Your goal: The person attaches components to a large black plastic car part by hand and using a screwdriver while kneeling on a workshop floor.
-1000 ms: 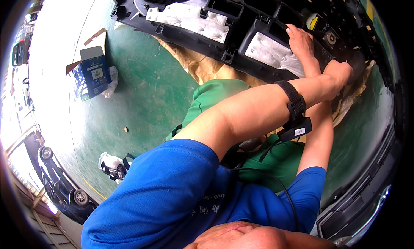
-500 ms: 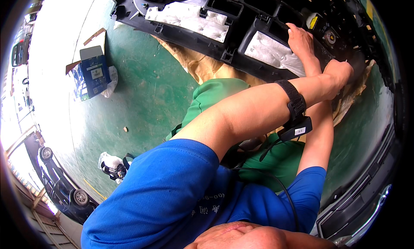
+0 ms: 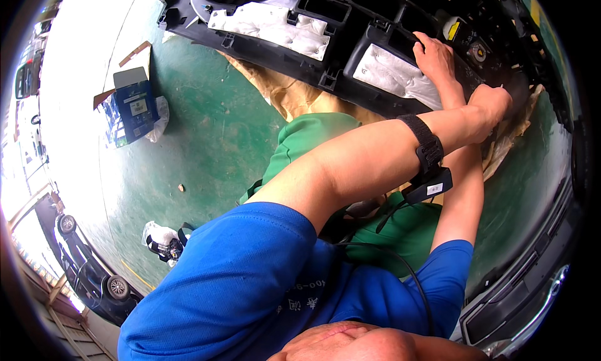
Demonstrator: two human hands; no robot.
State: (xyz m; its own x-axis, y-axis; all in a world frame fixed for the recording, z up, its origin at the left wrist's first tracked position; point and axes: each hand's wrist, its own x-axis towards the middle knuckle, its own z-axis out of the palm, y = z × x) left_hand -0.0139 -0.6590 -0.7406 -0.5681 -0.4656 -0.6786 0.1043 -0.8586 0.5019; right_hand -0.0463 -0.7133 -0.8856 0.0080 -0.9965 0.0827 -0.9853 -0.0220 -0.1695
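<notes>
A big black plastic car dashboard shell (image 3: 341, 73) with white padded pieces lies in front of me. My arms cross. My left hand (image 3: 491, 106), on the far right, is closed in a fist just above the shell's right part. A thin light tip shows above its knuckles, but what it holds is hidden. My right hand (image 3: 434, 57) rests beside a square opening, right of a white pad (image 3: 391, 76). Its thumb and forefinger are apart on the shell, and the other fingers are partly hidden. A black strap with a small box (image 3: 427, 186) sits on my left forearm.
Brown paper (image 3: 294, 98) lies under the shell on the green floor (image 3: 213, 117). An opened blue carton (image 3: 134, 111) stands at the left, and a bagged white item (image 3: 164, 241) lies lower down. Dark car trim (image 3: 519, 292) borders the lower right. A cable (image 3: 413, 273) hangs across my chest.
The picture has shifted very slightly. My right hand has tilted a little, with its finger and thumb somewhat further apart; my left fist is almost unmoved.
</notes>
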